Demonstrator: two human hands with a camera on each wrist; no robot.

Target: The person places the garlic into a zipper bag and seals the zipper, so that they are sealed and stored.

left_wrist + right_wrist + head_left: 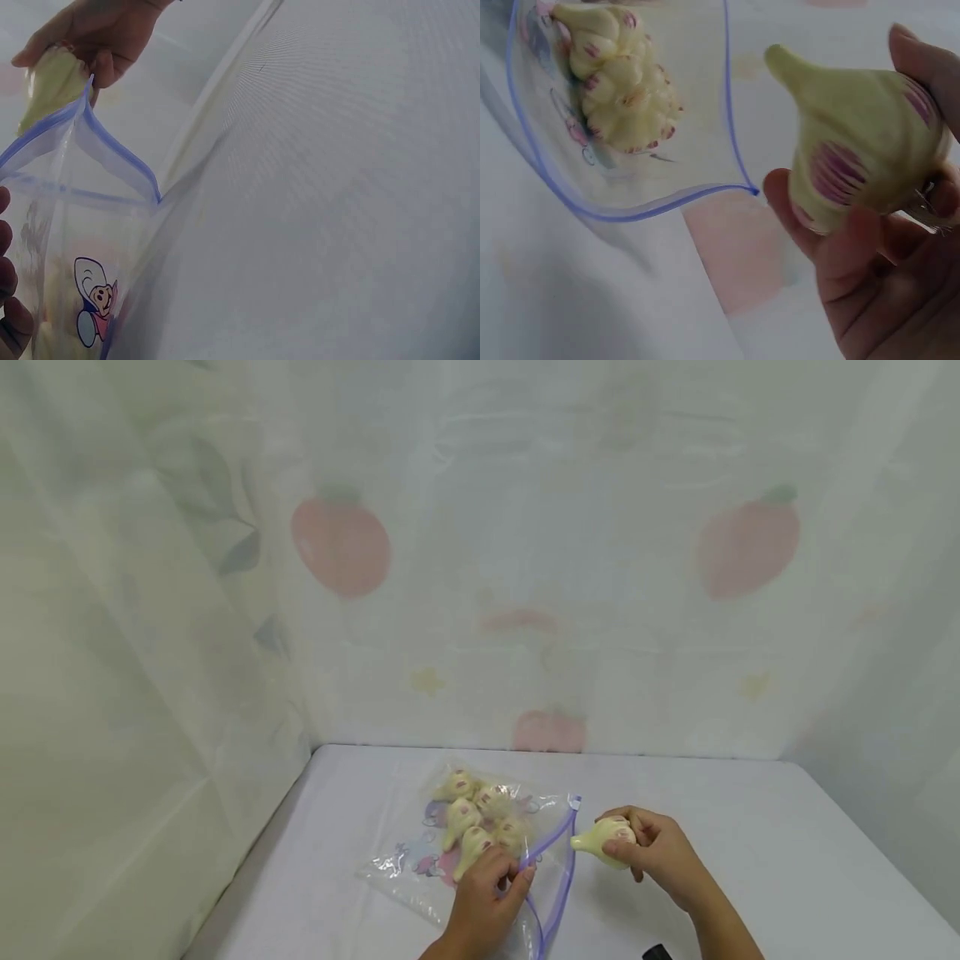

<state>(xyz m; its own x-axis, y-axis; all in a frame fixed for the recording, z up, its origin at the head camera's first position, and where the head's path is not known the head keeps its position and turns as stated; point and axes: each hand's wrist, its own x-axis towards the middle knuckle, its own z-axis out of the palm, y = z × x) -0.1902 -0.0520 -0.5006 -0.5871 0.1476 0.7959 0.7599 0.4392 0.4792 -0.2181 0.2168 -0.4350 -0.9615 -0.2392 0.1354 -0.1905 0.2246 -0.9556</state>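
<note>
My right hand (663,853) grips a pale garlic bulb (602,840) with purple patches, its stem pointing left at the mouth of a clear zip bag (405,897). In the right wrist view the held garlic bulb (855,142) is apart from the bag's purple-edged opening, which gapes wide. Several more garlic bulbs (462,817) lie inside the bag, which rests on the table and has cartoon prints. My left hand (487,893) pinches the bag near its purple zip edge; in the left wrist view only its curled fingers (7,277) show at the side.
The white table (787,868) carries the bag. A small black object (657,952) shows at the bottom edge, mostly out of view. Pale curtains with printed fruit (341,547) hang behind and on both sides.
</note>
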